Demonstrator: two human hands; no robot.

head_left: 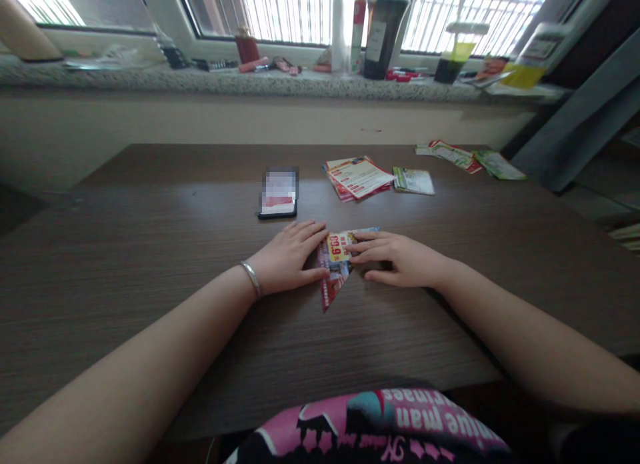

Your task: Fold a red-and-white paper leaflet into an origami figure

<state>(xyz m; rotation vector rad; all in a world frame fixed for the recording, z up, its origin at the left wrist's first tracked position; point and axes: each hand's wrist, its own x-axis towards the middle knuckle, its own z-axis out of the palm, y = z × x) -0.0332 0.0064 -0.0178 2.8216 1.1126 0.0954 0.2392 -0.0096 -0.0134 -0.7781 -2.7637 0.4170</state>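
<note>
Nearest was a pink-and-black printed garment [380, 424], then the wood-grained counter [150, 264]. Between the hands lay a thin, glossy folded paper [334, 277], roughly triangular, its sharp tip toward the body and its long axis slanting away rightward. The left hand [290, 257], below a smooth metal bangle [251, 280], touched its left edge, fingers and thumb spread; the right hand [400, 257], loosely spread, rested fingertips on its upper right part. How firmly they pressed, I could not tell. Beyond sat a flat, dark-edged rectangle [279, 194], stacked leaflets [361, 177] and a speckled stone sill [200, 81].
</note>
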